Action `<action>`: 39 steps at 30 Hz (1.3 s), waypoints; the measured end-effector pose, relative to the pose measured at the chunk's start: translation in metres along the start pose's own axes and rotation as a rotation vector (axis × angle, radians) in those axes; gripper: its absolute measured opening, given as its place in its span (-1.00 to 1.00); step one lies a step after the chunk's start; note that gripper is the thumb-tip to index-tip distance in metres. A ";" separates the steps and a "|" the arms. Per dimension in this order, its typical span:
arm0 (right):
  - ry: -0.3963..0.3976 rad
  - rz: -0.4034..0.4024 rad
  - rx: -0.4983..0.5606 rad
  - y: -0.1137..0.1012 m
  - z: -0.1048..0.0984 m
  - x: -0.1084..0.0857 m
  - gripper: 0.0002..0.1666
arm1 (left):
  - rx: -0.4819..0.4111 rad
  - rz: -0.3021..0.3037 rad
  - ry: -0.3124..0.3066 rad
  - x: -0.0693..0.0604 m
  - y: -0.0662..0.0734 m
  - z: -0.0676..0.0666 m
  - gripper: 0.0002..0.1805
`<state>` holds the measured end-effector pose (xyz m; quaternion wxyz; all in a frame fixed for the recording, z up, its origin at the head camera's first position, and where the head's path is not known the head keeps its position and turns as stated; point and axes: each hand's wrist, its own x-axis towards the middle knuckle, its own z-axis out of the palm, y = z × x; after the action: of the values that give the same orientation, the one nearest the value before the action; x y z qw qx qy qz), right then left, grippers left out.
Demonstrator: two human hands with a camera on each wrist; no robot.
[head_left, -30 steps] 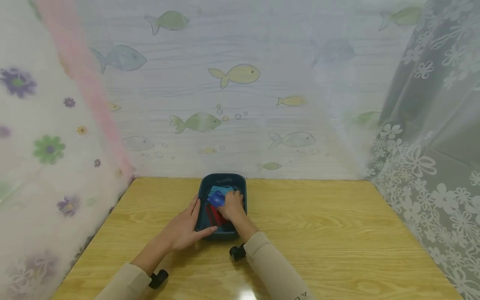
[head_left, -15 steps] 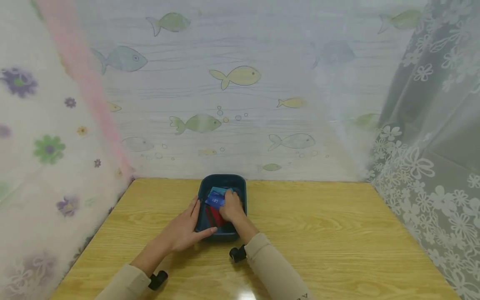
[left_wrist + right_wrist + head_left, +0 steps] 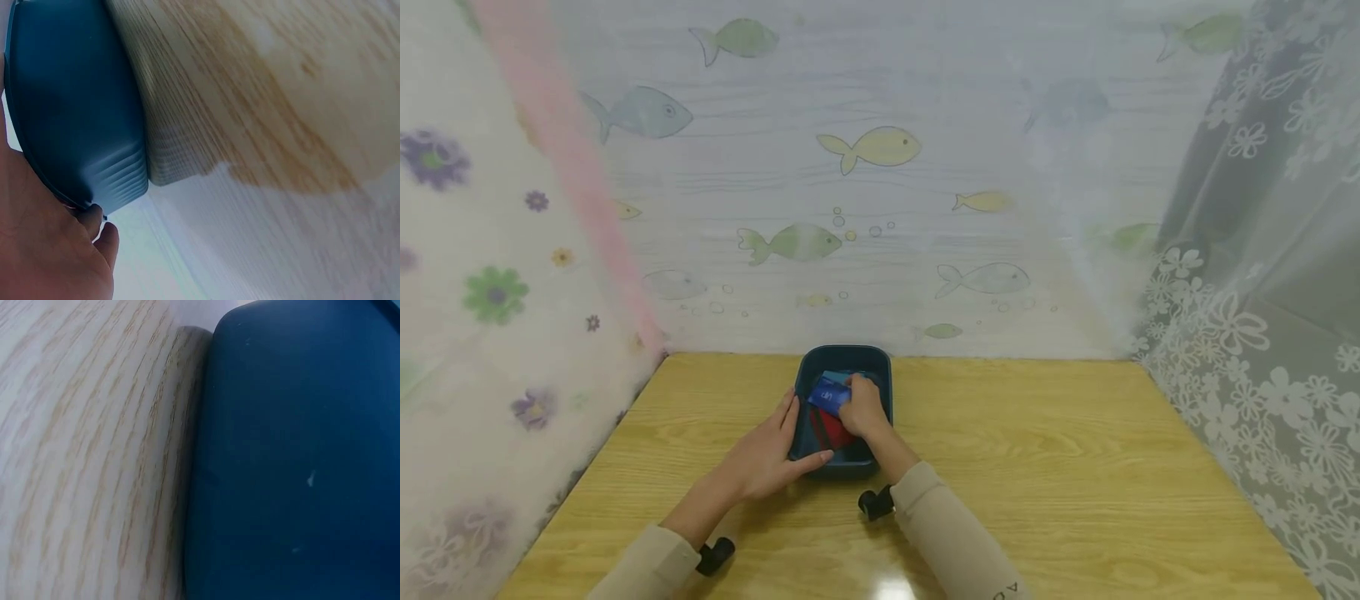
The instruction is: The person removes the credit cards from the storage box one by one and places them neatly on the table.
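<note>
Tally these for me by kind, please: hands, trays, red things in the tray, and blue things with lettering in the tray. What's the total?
Hands: 2, the left hand and the right hand
Trays: 1, the dark tray
Red things: 1, the red piece
Lettered blue things: 1, the blue packet
Total: 5

Small draped-in table nook; home or studio, can't tell. Wood-grain tabletop (image 3: 1060, 450), fish-print sheet (image 3: 880, 200) along its far edge, flower-print sheet (image 3: 497, 358) with pink band (image 3: 565, 158) along left edge, sheer white-flowered curtain (image 3: 1240, 321) along right edge.
</note>
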<state>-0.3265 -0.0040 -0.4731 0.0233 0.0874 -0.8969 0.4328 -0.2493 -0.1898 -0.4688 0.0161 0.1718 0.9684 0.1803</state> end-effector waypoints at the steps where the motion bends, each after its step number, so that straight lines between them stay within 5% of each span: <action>1: 0.006 -0.002 0.008 -0.001 0.000 0.000 -0.45 | 0.000 0.000 0.002 0.000 0.000 -0.001 0.32; 24: 0.237 -0.115 0.112 -0.004 -0.007 -0.003 -0.69 | -0.007 -0.014 0.010 0.003 -0.001 0.002 0.28; 31: 0.179 -0.114 0.309 -0.007 -0.017 -0.005 -0.66 | -0.015 -0.016 0.013 0.002 -0.001 -0.001 0.28; 39: 0.118 -0.115 0.399 -0.008 -0.032 -0.010 -0.64 | -0.003 -0.012 0.002 0.001 -0.001 0.000 0.32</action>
<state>-0.3165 0.0173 -0.4479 0.0829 0.1160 -0.7840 0.6042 -0.2506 -0.1902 -0.4694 0.0165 0.1656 0.9691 0.1819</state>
